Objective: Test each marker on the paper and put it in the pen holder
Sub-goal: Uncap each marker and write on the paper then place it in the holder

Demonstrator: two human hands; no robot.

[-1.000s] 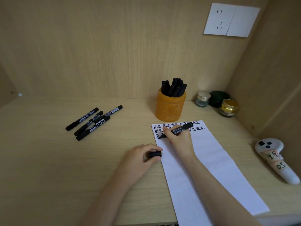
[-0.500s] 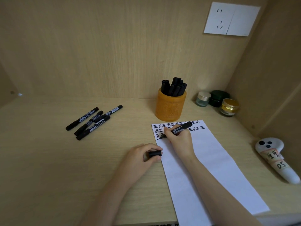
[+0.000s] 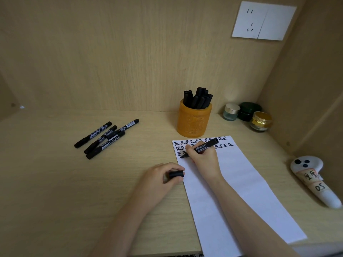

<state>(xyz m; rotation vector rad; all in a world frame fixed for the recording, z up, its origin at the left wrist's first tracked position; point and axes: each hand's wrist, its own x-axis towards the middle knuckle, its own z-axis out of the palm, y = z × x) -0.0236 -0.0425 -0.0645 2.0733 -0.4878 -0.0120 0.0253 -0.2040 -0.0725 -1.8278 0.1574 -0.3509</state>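
Note:
My right hand grips a black marker with its tip down on the white paper, at the left end of the third row of black marks. My left hand rests on the desk just left of the paper and pinches the marker's black cap. The orange pen holder stands behind the paper with several black markers in it. Several more capped black markers lie in a loose pile on the desk to the left.
Three small jars sit in the back right corner. A white controller with handwritten labels lies at the right wall. A wall socket plate is high on the back panel. Wooden walls close the back and right.
The marker tip has slid a little to the left and down along the third row of marks. My left hand with the cap has stayed put.

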